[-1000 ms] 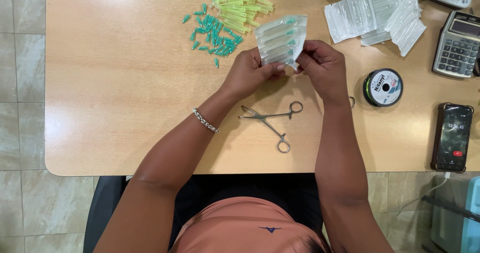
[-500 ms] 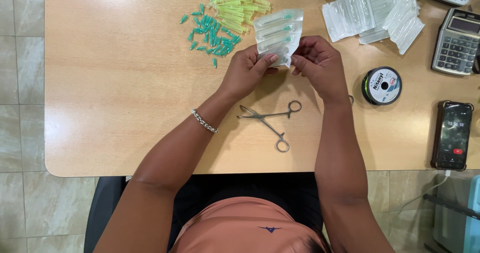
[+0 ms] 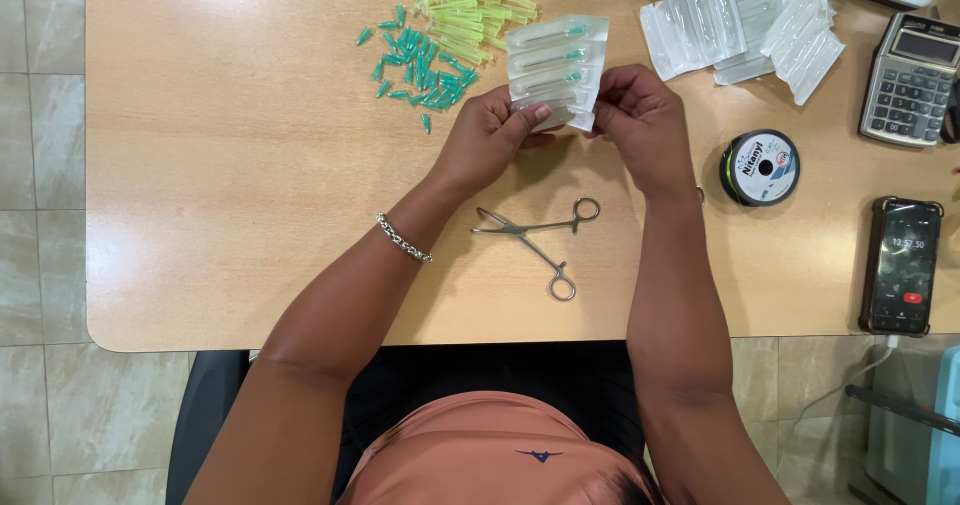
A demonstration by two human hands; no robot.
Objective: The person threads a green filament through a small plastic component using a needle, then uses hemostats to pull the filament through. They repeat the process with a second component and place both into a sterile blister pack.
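Holding a strip of sealed needle packets (image 3: 556,70) above the far middle of the wooden table (image 3: 250,185), you have both hands closed on its near edge. Your left hand (image 3: 492,137) pinches the lower left corner, thumb on top and fingers curled underneath. Your right hand (image 3: 642,123) grips the lower right corner the same way, knuckles toward the camera. The strip is made of clear-and-white blister packets joined side by side, each showing a green-hubbed needle inside, and it stands tilted up away from you, off the table surface.

Just beyond your left hand lies a scatter of loose green caps (image 3: 420,57), and behind those a heap of yellow-green needle sheaths (image 3: 470,5). Near you, between your forearms, a pair of steel forceps (image 3: 535,240) lies flat with its ring handles pointing right and toward you. A chain bracelet (image 3: 403,238) sits on your left wrist.

To the right of your right hand rests a black spool of thread (image 3: 761,168). Farther back on that side is a pile of opened blister packets (image 3: 745,30), with a grey calculator (image 3: 910,80) beside them at the table's right edge. A phone (image 3: 902,265) lies face up near the right front corner, its screen lit
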